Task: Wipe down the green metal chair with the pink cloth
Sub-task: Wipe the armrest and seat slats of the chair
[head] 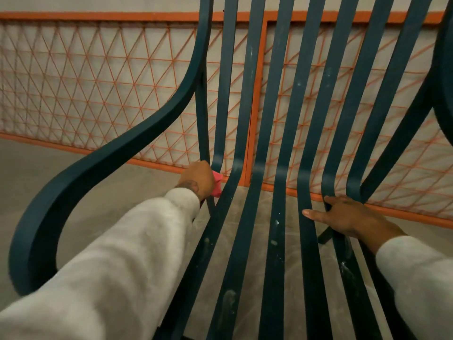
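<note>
Gripping the pink cloth (217,185), the left hand (197,179) is held against the green metal chair (275,229) where its leftmost slats bend upward. The right hand (343,214) is laid flat, fingers straight, on the seat slats; an orange railing (98,82) is seen behind.

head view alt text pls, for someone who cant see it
A left hand holds a pink cloth at the rear left corner of a green slatted metal chair, where seat meets back. The right hand lies flat on the seat slats, which show pale smudges; an orange lattice fence stands behind.
</note>
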Action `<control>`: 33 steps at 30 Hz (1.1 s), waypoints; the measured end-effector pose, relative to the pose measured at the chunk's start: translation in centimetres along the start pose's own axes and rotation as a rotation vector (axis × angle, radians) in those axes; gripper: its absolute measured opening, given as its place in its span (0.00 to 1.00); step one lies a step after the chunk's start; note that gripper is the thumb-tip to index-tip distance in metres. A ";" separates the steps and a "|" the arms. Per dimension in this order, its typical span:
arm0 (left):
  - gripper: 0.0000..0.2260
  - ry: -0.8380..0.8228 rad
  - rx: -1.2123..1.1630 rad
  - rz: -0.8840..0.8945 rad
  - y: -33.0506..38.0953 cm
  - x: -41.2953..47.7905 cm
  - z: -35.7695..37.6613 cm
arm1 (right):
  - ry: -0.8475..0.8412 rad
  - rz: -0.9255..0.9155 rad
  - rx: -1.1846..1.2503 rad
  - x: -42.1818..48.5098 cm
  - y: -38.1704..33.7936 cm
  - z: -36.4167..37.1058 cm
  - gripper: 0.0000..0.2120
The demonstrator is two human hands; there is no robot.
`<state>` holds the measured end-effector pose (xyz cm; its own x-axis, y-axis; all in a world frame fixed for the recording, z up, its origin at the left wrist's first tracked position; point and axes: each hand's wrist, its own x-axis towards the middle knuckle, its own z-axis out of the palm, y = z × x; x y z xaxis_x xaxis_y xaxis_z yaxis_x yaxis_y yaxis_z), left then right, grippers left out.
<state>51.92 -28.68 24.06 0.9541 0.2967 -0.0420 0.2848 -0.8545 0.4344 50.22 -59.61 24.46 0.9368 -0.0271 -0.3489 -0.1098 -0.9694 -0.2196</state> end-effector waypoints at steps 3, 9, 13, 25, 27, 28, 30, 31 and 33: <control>0.06 0.023 0.170 0.168 1.2 1.0 1.5 | 0.017 -0.011 0.008 0.2 0.2 0.3 0.42; 0.12 -0.044 0.190 0.193 0.9 1.5 1.1 | 0.025 0.007 0.006 0.6 0.3 0.3 0.43; 0.09 -0.053 0.039 0.164 -0.8 -0.3 0.1 | 0.018 -0.005 0.013 0.6 0.4 0.5 0.42; 0.09 -0.054 -0.350 0.013 -5.9 -13.0 -1.8 | -0.022 -0.027 0.078 0.7 0.1 0.2 0.41; 0.09 -0.044 -0.363 -0.013 -6.2 -14.7 -2.1 | -0.036 -0.030 0.082 0.4 -0.1 0.1 0.39; 0.09 -0.031 -0.373 -0.023 -6.3 -15.4 -2.2 | -0.044 -0.031 0.084 0.2 -0.3 -0.1 0.39; 0.11 -0.018 -0.367 -0.027 -6.4 -16.7 -2.4 | -0.056 -0.026 0.085 0.4 -0.4 0.0 0.39; 0.11 -0.015 -0.361 -0.028 -6.5 -17.4 -2.5 | -0.055 -0.029 0.086 0.5 -0.5 -0.1 0.39; 0.12 -0.007 -0.322 -0.021 -6.7 -18.2 -2.4 | -0.055 -0.035 0.089 0.4 -0.5 -0.2 0.38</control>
<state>32.38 -27.31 24.10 0.9492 0.3091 -0.0597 0.2616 -0.6689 0.6958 50.67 -59.18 24.59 0.9211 0.0218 -0.3887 -0.1092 -0.9439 -0.3117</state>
